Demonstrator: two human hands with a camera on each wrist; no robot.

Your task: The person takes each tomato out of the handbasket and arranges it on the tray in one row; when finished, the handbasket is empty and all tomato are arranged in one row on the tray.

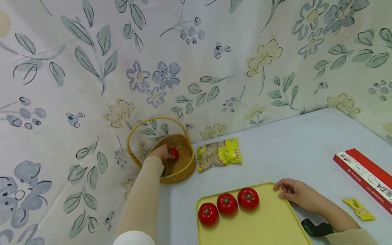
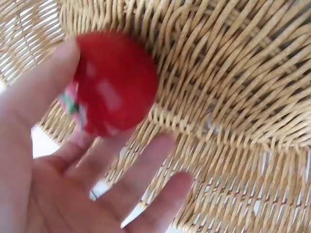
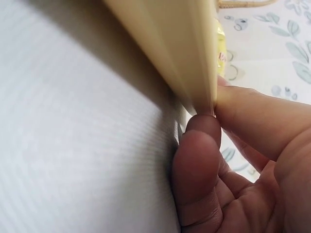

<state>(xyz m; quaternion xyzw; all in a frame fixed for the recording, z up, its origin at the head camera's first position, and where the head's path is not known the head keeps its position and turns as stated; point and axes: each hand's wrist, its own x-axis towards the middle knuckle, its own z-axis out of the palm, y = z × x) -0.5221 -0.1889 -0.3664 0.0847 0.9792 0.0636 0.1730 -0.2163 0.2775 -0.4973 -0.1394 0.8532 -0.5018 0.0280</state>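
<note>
Inside the wicker basket, my left hand pinches a shiny red tomato between thumb and forefinger. The left wrist view shows that tomato close to the woven wall, its green stem end turned towards the palm, the other fingers spread. My right hand is at the far right corner of the yellow tray. Seen from the right wrist, its thumb lies against the tray's edge and its fingers curl under it. Three more tomatoes, the middle one among them, sit in a row on the tray.
Right of the basket lies a yellow, partly see-through food packet. A long red-and-white box and a small yellow sachet are at the right. The basket's tall handle arches up before the floral cloth.
</note>
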